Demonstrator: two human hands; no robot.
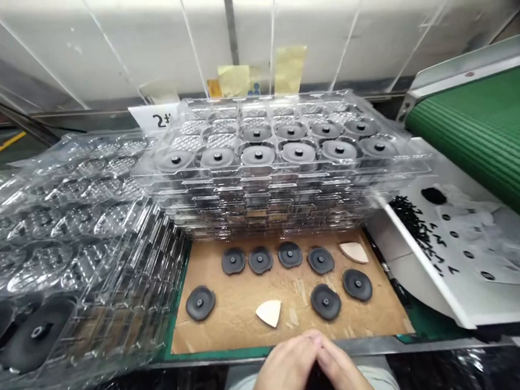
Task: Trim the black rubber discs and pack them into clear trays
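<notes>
My left hand [280,375] and my right hand [343,373] meet at the front edge of the work surface, fingertips pressed together. Between the palms is a dark area; whether it is an object or shadow, I cannot make out. Beyond them, a brown cardboard sheet [227,337] carries several dark grey round parts with raised hubs, among them one at the left [200,303] and one near my right hand [326,302]. A cream-coloured wedge piece [269,312] lies just ahead of my left hand, and another wedge piece [353,252] rests at the back right.
Stacked clear plastic trays [286,177] stand behind the cardboard, the top one partly filled with round parts. More clear trays [106,257] are stacked at left. On the right, a white bin [482,291] holds small black pieces [410,221] beside a green conveyor belt [494,120].
</notes>
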